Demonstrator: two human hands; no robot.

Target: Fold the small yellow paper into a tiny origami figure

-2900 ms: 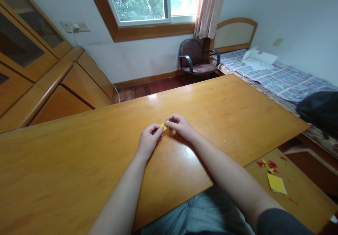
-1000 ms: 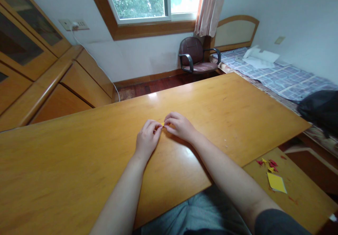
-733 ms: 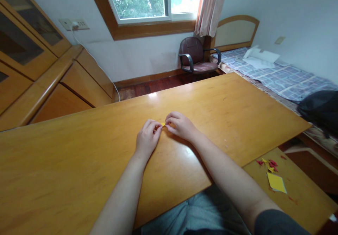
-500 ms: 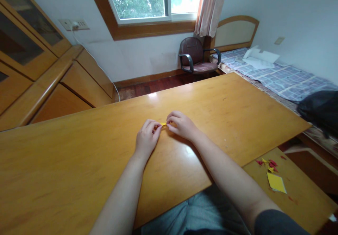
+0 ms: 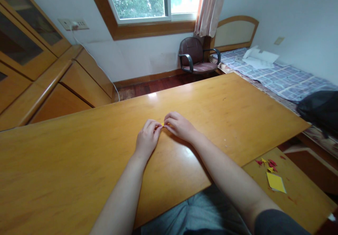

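Note:
A small piece of folded yellow paper [image 5: 163, 124] is pinched between my two hands, just above the wooden table [image 5: 79, 150]. My left hand [image 5: 148, 136] grips its left end with thumb and fingertips. From the other side, my right hand [image 5: 179, 125] holds the right end between thumb and forefinger. Fingers cover most of the paper, so its folded shape cannot be made out. The fingertips of both hands nearly meet.
On a lower surface to the right lie a stack of yellow square paper [image 5: 276, 182] and several small red and yellow folded paper pieces [image 5: 271, 165]. Beyond the table stand a brown office chair [image 5: 194, 55] and a bed [image 5: 287, 75] with a black bag [image 5: 319, 108].
My right hand has shifted slightly left, closer to my left hand. Less of the yellow paper shows between the fingers. My left hand has stayed nearly still.

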